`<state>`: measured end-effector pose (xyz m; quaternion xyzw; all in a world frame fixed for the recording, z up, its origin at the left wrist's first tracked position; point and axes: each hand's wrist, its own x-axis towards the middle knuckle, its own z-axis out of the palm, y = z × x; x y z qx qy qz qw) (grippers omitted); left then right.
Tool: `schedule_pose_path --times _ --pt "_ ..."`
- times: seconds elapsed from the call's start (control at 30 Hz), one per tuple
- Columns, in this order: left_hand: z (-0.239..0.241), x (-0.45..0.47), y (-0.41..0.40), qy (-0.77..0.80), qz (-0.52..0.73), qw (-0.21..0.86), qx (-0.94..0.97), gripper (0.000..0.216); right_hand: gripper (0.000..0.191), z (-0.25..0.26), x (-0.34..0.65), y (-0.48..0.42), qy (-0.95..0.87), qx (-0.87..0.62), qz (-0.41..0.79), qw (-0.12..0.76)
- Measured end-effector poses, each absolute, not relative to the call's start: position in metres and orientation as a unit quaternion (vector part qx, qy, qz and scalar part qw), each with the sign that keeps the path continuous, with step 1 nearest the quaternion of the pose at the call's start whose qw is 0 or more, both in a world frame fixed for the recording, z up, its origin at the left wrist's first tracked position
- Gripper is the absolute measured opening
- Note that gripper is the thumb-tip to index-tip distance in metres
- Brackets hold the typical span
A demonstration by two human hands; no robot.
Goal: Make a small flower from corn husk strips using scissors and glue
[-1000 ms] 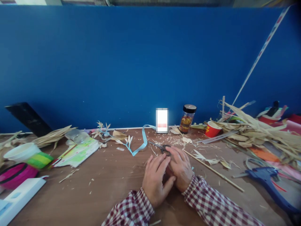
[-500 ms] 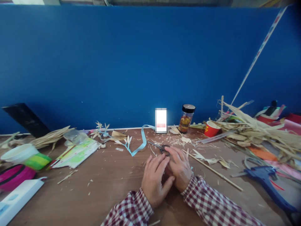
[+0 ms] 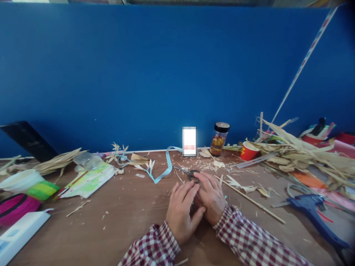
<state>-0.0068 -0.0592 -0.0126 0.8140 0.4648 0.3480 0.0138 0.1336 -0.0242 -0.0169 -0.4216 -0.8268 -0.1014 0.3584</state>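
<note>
My left hand lies palm down on the brown table, fingers stretched out, its fingertips beside my right hand. The right one also rests with extended fingers, and its fingertips reach the handles of dark scissors. Whether they press on the handles I cannot tell; the palms' undersides are hidden. Beyond the scissors' tip, a light blue ribbon curls toward a small pale husk flower. A thin straw-coloured stick and pieces of dry husk lie to the right of my right hand.
A jar with a black lid and a red paper cup stand at the back. Dry husks and a blue glue gun occupy the right. On the left are a white power strip, a pink pouch and green-patterned paper.
</note>
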Motion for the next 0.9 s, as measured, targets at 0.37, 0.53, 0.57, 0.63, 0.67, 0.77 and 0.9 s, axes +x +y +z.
schedule_pose_path --times 0.37,0.53,0.57,0.63,0.67,0.77,0.9 --pt "-0.0135 -0.0074 -0.0588 0.469 0.343 0.015 0.814 0.050 0.019 -0.0182 0.1325 -0.0226 -0.821 -0.418 -0.110 0.372" --pt "-0.0144 -0.0072 -0.0589 0.467 0.342 0.007 0.816 0.051 0.019 -0.0187 0.1331 -0.0223 -0.823 -0.414 -0.101 0.375" --pt "-0.0145 -0.0072 -0.0589 0.466 0.345 0.007 0.815 0.051 0.019 -0.0189 0.1331 -0.0222 -0.825 -0.414 -0.098 0.373" --pt "-0.0145 -0.0071 -0.0587 0.465 0.350 0.005 0.813 0.050 0.018 -0.0192 0.1330 -0.0219 -0.824 -0.416 -0.095 0.373" --pt "-0.0145 -0.0070 -0.0586 0.464 0.352 0.005 0.813 0.050 0.018 -0.0193 0.1329 -0.0217 -0.823 -0.417 -0.095 0.374" --pt "-0.0146 -0.0070 -0.0582 0.466 0.346 0.006 0.814 0.051 0.018 -0.0188 0.1324 -0.0216 -0.822 -0.417 -0.094 0.377" --pt "-0.0151 -0.0072 -0.0584 0.470 0.339 0.007 0.815 0.050 0.019 -0.0175 0.1325 -0.0224 -0.822 -0.417 -0.091 0.377"
